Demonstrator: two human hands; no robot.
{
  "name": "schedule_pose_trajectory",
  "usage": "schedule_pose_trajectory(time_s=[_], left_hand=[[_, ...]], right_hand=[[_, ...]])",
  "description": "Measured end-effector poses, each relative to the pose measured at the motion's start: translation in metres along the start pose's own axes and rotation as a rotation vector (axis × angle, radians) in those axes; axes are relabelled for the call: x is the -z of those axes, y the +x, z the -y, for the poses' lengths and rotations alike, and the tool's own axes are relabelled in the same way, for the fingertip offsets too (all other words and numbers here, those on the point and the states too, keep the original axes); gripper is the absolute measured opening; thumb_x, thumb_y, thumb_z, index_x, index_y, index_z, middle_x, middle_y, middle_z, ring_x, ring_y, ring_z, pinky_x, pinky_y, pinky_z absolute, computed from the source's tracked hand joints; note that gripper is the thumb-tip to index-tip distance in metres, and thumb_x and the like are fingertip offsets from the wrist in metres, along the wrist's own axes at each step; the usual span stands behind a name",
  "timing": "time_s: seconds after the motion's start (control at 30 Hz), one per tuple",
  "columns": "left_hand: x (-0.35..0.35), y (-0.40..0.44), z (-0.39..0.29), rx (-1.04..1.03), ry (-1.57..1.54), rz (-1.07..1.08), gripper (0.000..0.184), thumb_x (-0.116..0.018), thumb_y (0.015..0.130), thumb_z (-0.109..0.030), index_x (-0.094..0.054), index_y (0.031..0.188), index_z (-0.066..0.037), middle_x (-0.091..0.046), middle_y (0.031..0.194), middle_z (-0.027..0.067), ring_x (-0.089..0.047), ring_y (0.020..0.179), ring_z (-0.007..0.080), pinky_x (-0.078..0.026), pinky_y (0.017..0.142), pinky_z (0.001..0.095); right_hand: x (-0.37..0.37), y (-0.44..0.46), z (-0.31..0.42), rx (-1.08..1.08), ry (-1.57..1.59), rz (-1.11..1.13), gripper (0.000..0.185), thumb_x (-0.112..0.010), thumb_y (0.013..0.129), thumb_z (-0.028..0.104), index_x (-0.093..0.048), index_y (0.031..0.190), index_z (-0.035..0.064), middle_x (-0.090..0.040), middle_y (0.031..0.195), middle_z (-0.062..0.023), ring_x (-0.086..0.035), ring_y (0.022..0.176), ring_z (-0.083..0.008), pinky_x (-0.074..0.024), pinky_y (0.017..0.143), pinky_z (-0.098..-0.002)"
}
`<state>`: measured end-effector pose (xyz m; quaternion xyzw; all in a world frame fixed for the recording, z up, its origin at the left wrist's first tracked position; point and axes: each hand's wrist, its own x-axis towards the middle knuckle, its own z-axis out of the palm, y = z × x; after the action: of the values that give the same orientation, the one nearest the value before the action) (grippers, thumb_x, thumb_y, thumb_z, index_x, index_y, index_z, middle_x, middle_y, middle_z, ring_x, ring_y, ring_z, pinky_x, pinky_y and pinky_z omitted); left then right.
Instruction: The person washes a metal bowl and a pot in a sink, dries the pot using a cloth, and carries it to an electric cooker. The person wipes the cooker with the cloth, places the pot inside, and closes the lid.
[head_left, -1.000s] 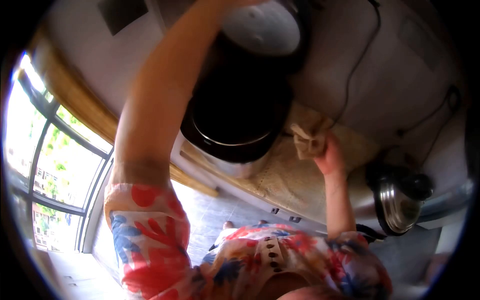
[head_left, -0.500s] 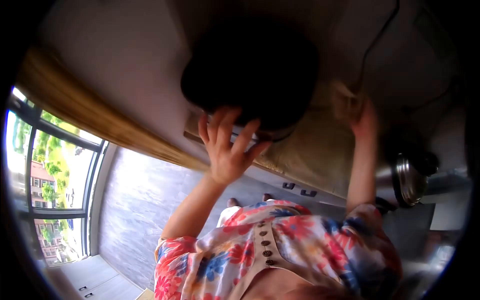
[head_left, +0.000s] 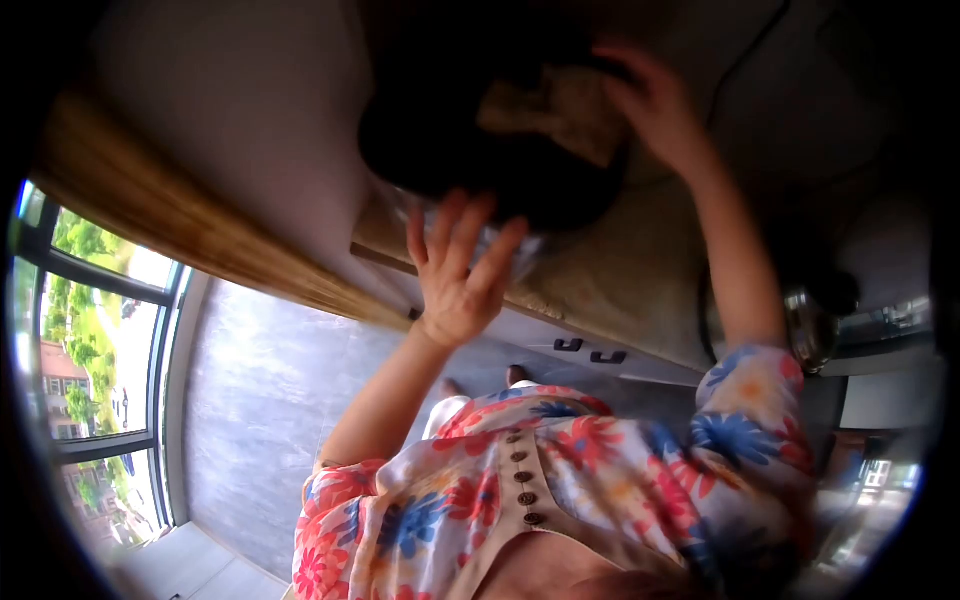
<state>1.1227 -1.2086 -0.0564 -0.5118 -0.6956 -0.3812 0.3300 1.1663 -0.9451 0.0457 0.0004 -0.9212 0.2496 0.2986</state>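
Observation:
A dark, rounded appliance (head_left: pixel 430 140) stands on the counter in front of me, its top almost black in the shadow. A shiny panel shows at its near side. My left hand (head_left: pixel 460 270) rests against that near side with its fingers spread. Across the top lies a crumpled beige cloth (head_left: pixel 570 110). My right hand (head_left: pixel 655 105) is at the cloth's right end with fingers bent over it; the fingertips are partly lost in the dark.
The appliance stands on a brownish counter (head_left: pixel 610 270) with drawer handles (head_left: pixel 590 352) below its front edge. A metal pot (head_left: pixel 808 325) is at the right, near my right forearm. A dark cord (head_left: pixel 750 50) runs at upper right. A window (head_left: pixel 105 330) is at the left.
My right hand has moved left and up with the cloth, from beside the appliance onto its top. My left hand has stayed at the near side.

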Motion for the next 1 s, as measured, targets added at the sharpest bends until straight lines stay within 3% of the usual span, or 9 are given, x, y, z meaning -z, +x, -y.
schedule_pose_trajectory(time_s=[0.1,0.37,0.4,0.47,0.57,0.67,0.8,0.9,1.0], left_hand=[[-0.002,-0.004,0.000,0.003,-0.006,0.001,0.038,-0.060,0.070,-0.008,-0.059,0.108,-0.015,-0.048,0.120,0.0103,-0.039,0.117,0.0304,-0.020,0.101,0.0462],[0.000,-0.002,-0.002,0.041,-0.059,0.018,0.040,-0.059,0.069,-0.006,-0.059,0.108,-0.016,-0.049,0.119,0.0103,-0.039,0.117,0.0307,-0.018,0.102,0.0453],[0.002,-0.002,-0.002,0.039,-0.061,0.030,0.040,-0.059,0.069,-0.006,-0.059,0.108,-0.016,-0.049,0.120,0.0102,-0.039,0.118,0.0305,-0.018,0.102,0.0451],[0.003,-0.004,0.000,0.025,-0.068,0.033,0.041,-0.059,0.069,-0.005,-0.059,0.108,-0.016,-0.049,0.120,0.0102,-0.039,0.118,0.0302,-0.018,0.102,0.0449],[0.001,-0.007,0.001,0.032,-0.085,0.020,0.042,-0.059,0.068,-0.003,-0.059,0.108,-0.015,-0.049,0.120,0.0100,-0.038,0.119,0.0297,-0.018,0.102,0.0449],[-0.001,-0.008,0.001,0.038,-0.109,0.019,0.043,-0.059,0.067,-0.002,-0.059,0.108,-0.015,-0.050,0.120,0.0100,-0.039,0.119,0.0298,-0.018,0.102,0.0452],[0.000,-0.008,0.001,0.042,-0.114,0.021,0.043,-0.059,0.067,-0.002,-0.059,0.108,-0.015,-0.050,0.119,0.0101,-0.039,0.118,0.0299,-0.017,0.102,0.0451],[-0.001,-0.005,0.000,0.048,-0.111,0.004,0.043,-0.059,0.067,-0.002,-0.059,0.108,-0.015,-0.050,0.119,0.0101,-0.039,0.118,0.0298,-0.017,0.102,0.0447],[0.001,-0.003,0.001,0.025,-0.092,0.005,0.043,-0.058,0.068,-0.001,-0.059,0.108,-0.014,-0.050,0.120,0.0095,-0.039,0.118,0.0289,-0.017,0.102,0.0439]], right_hand=[[-0.028,-0.025,0.043,0.166,-0.128,0.113,0.040,-0.058,0.082,0.022,-0.049,0.119,0.0110,-0.047,0.123,-0.0146,-0.048,0.111,-0.0298,-0.0408,0.091,-0.0343],[-0.089,0.066,0.037,0.263,-0.553,0.405,0.032,-0.041,0.090,0.033,-0.050,0.119,0.0240,-0.042,0.131,0.0030,-0.031,0.127,-0.0210,-0.0196,0.095,-0.0640],[-0.102,0.095,0.000,0.208,-0.539,0.358,0.031,-0.039,0.091,0.033,-0.050,0.119,0.0259,-0.049,0.125,0.0023,-0.041,0.120,-0.0221,-0.0292,0.096,-0.0552],[-0.077,0.130,-0.020,-0.078,-0.365,0.307,0.019,-0.047,0.089,0.016,-0.057,0.096,0.0008,-0.059,0.097,-0.0145,-0.055,0.089,-0.0283,-0.0434,0.079,-0.0359],[-0.082,0.149,-0.036,-0.530,-0.103,0.354,0.031,-0.050,0.089,0.025,-0.056,0.107,0.0012,-0.058,0.107,-0.0148,-0.054,0.093,-0.0276,-0.0426,0.082,-0.0340],[-0.137,0.135,-0.052,0.108,-0.539,0.227,0.028,-0.043,0.088,0.025,-0.056,0.112,0.0234,-0.062,0.101,-0.0024,-0.059,0.093,-0.0211,-0.0468,0.080,-0.0337],[-0.140,0.054,0.079,0.469,-0.170,0.292,0.024,-0.050,0.085,0.023,-0.057,0.107,0.0154,-0.055,0.111,-0.0022,-0.049,0.110,-0.0211,-0.0251,0.097,-0.0582],[-0.120,0.061,0.097,0.428,-0.141,0.450,0.025,-0.047,0.086,0.025,-0.056,0.108,0.0174,-0.055,0.114,-0.0045,-0.046,0.114,-0.0211,-0.0176,0.098,-0.0631],[-0.123,0.130,-0.001,0.135,-0.413,0.439,0.029,-0.042,0.089,0.028,-0.054,0.115,0.0217,-0.053,0.119,-0.0037,-0.047,0.114,-0.0229,-0.0261,0.101,-0.0495]])
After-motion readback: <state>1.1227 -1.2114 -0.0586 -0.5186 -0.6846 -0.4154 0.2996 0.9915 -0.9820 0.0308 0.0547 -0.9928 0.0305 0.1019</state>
